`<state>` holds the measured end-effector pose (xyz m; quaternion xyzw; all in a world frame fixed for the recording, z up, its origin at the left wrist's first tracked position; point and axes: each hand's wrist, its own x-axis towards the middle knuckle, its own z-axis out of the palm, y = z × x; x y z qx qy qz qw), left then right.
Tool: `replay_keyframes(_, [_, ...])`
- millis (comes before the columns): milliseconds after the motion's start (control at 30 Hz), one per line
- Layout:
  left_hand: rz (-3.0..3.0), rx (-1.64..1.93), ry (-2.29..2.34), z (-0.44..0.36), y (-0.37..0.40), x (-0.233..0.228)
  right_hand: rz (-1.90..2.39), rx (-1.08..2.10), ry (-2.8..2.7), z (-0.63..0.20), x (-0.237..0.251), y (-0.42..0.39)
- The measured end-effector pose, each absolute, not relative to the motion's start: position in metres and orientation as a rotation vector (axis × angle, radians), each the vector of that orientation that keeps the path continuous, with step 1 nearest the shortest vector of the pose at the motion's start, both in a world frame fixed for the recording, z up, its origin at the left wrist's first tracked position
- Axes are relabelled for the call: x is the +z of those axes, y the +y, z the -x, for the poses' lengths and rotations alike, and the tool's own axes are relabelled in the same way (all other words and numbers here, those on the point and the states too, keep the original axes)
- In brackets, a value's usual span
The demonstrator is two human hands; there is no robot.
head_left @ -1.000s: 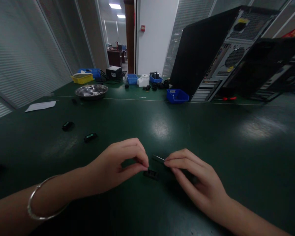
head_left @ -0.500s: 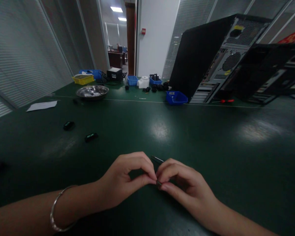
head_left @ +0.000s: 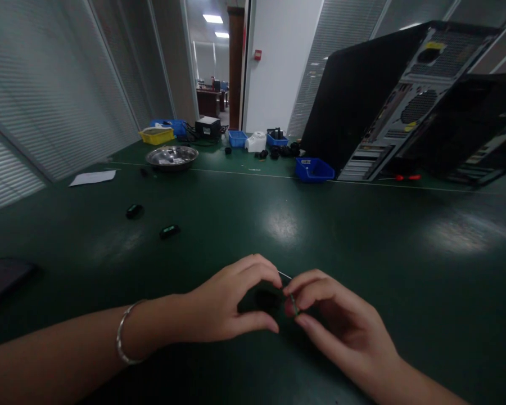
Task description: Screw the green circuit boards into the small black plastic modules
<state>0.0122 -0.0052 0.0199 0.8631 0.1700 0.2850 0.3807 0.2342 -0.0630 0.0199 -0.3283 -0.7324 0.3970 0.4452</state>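
Observation:
My right hand (head_left: 346,318) pinches a small, thin, greenish flat piece, perhaps a circuit board (head_left: 294,305), between thumb and fingers; its details are too small to make out. Just left of it is my left hand (head_left: 230,301), thumb and fingers apart with nothing between them. A bracelet circles the left wrist. Behind the fingertips a thin metallic rod (head_left: 284,275) shows, mostly hidden by my right hand. Two small black parts with greenish faces, one nearer (head_left: 169,231) and one farther (head_left: 134,211), lie on the green table (head_left: 236,219) to the left.
A dark flat object (head_left: 6,278) lies at the left edge. Farther back are a paper sheet (head_left: 93,178), a metal bowl (head_left: 172,157), a yellow basket (head_left: 157,136), a blue bin (head_left: 314,170) and small black parts. A computer tower (head_left: 362,95) stands at the back right.
My left thumb and fingers have spread and come off the small piece. It stays in my right fingers, turned more on edge. The whole view has shifted slightly.

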Motion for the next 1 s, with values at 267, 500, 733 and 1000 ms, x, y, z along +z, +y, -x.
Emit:
replay_keyframes(267, [-2.417,0.353,0.44,-0.009,-0.008,0.02,0.895,0.843,-1.872,-0.24,0.013,-0.061])
replay_keyframes(500, [-2.235,0.244,0.469,-0.004,-0.003,0.027,0.95,0.773,-1.918,-0.24,0.017,-0.056])
replay_keyframes(733, [-2.146,0.339,0.724,-0.015,-0.012,0.013,0.861,0.678,-2.21,-0.234,0.022,-0.062])
replay_keyframes(1000, [-2.136,0.371,0.752,-0.017,-0.016,0.009,0.889,0.575,-2.347,-0.229,0.016,-0.066])
